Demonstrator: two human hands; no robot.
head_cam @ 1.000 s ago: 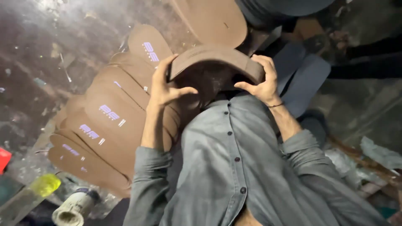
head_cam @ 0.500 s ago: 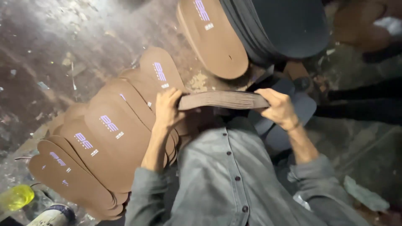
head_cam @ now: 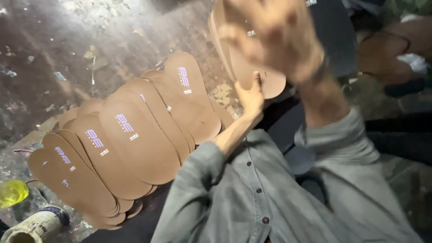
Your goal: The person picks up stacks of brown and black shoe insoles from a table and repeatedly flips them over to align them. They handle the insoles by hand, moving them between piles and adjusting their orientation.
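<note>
- Left hand [head_cam: 251, 96] raised, fingers curled onto the lower edge of a brown insole [head_cam: 245, 67], apparently pinching it to keep it upright beside a dark stack [head_cam: 330, 36].
- Right hand [head_cam: 274, 38] lifted close to the camera, blurred, fingers spread over the same insole; whether gripping it, cannot tell.
- Held insole: flat, tan-brown, rounded at the end, standing on edge above the lap.
- Fanned row of like insoles [head_cam: 126, 139] overlapping on the stained floor [head_cam: 54, 54], pale printed marks facing up, likely laid out for reach.
- Yellow bottle [head_cam: 12, 192] and taped roll [head_cam: 38, 223] near the row's far end.
</note>
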